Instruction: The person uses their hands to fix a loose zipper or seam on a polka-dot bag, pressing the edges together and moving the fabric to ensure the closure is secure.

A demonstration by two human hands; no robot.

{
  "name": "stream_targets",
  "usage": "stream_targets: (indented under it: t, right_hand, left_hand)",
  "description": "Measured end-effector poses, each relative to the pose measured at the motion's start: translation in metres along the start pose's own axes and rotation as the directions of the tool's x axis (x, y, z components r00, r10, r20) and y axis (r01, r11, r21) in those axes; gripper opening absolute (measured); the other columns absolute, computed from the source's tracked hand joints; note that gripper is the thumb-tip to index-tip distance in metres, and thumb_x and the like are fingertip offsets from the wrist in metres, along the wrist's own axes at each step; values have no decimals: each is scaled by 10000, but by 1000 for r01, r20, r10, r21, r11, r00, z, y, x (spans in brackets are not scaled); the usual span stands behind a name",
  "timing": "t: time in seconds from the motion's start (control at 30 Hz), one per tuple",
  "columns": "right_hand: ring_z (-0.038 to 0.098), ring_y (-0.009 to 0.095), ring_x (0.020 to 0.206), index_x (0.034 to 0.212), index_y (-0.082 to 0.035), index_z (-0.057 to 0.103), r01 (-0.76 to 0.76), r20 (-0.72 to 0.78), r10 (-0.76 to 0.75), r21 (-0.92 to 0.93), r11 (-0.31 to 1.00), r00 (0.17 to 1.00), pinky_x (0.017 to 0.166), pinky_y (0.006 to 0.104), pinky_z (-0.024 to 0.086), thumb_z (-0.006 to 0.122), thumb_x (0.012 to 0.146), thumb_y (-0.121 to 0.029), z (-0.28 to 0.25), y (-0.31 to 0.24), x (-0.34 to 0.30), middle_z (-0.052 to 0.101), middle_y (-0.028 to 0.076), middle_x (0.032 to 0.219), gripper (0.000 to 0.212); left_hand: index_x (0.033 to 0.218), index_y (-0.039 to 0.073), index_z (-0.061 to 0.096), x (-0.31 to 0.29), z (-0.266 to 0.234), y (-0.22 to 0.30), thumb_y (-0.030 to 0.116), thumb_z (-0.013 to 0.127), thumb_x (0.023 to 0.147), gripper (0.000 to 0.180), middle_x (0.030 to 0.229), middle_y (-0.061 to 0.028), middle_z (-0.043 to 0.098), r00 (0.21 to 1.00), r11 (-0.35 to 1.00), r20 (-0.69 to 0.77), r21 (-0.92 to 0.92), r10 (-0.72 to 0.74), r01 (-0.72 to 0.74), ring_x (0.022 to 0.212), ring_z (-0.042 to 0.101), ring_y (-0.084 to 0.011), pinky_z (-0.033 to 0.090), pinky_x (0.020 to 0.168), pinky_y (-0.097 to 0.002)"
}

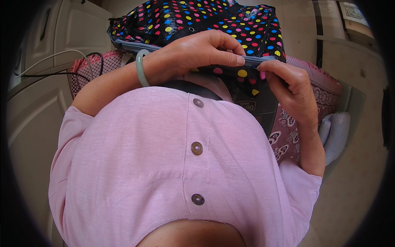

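A black bag (173, 29) with multicoloured dots lies before me, its long edge trimmed with a blue-grey zipper (251, 61). My left hand (205, 49) reaches across from the left, a pale green bangle (141, 68) round its wrist. Thumb and curled fingers of that hand close on the zippered edge. At the right end of the zipper, my right hand (290, 82) pinches the bag's corner between thumb and fingers. A small pink bit shows by its fingertips; I cannot tell whether it is a zipper pull or a dot.
Beneath the bag spreads a pink patterned cloth (327, 88) with a fringed edge. A dark box (257, 107) is partly hidden near my body. White and black cables (61, 74) run at the left, beside cream cabinets (84, 31). A pale grey padded object (337, 138) lies at the right.
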State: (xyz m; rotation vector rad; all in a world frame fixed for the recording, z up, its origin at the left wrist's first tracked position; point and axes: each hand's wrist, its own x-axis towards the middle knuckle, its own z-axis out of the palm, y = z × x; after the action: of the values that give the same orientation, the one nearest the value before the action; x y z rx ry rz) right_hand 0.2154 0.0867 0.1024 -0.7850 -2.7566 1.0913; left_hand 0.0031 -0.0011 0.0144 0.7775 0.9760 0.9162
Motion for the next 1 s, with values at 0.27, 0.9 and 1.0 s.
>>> stream_targets:
  t: [0.27, 0.9, 1.0]
  right_hand:
    - [598, 231, 584, 960, -28, 633, -45, -53, 47, 34, 998, 998, 550, 311, 460, 597, 845, 31, 8, 2, -6, 608, 124, 712, 134]
    - [596, 179, 676, 984, -23, 573, 15, 17, -19, 206, 978, 1000, 639, 268, 474, 579, 879, 42, 10, 9, -5, 587, 104, 763, 124]
    - [562, 149, 691, 965, -15, 565, -8, 27, 3, 200, 980, 1000, 661, 253, 466, 568, 883, 50, 13, 10, -6, 567, 86, 761, 105]
  left_hand:
    - [967, 28, 666, 0, 3, 2, 190, 684, 906, 174, 784, 37, 572, 983, 969, 53, 168, 174, -180, 715, 513, -25, 422, 617, -181]
    - [1084, 25, 684, -7, 11, 8, 292, 649, 940, 305, 888, 23, 633, 990, 955, -24, 266, 139, -128, 786, 562, -38, 470, 641, -188]
    - [1078, 23, 686, -8, 11, 8, 276, 651, 939, 291, 909, 15, 642, 993, 951, -32, 293, 114, -100, 825, 571, -45, 478, 690, -194]
